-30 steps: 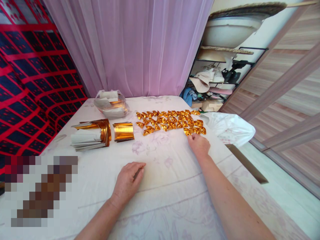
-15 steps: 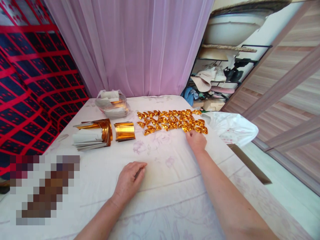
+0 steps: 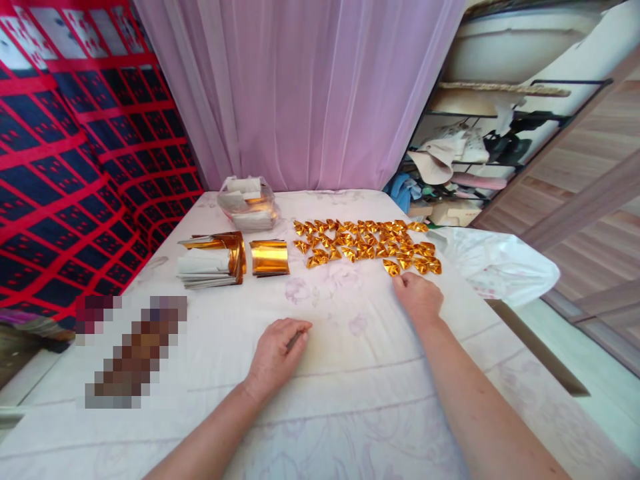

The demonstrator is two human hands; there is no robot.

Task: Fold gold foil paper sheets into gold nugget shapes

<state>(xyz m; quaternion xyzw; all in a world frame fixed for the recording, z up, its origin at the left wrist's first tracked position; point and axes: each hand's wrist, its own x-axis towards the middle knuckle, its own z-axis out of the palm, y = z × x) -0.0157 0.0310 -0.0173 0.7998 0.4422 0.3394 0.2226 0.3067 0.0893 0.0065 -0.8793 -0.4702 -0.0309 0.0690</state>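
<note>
And the view swings left! The right hand [image 3: 419, 297] eases back a touch, fingers curled, tips right by the nearest folded gold piece [image 3: 391, 267]; can't tell whether they grip it. That piece now shows more fully, just in front of the gold rows [image 3: 367, 252]. The left hand [image 3: 281, 350] hasn't budged: half open, empty, on the floral cloth [image 3: 345, 373].

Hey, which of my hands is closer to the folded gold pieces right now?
Your right hand: its fingertips are at the near edge of the folded gold pieces, toward their right end. Your left hand is clearly apart from them, nearer your body.
</note>
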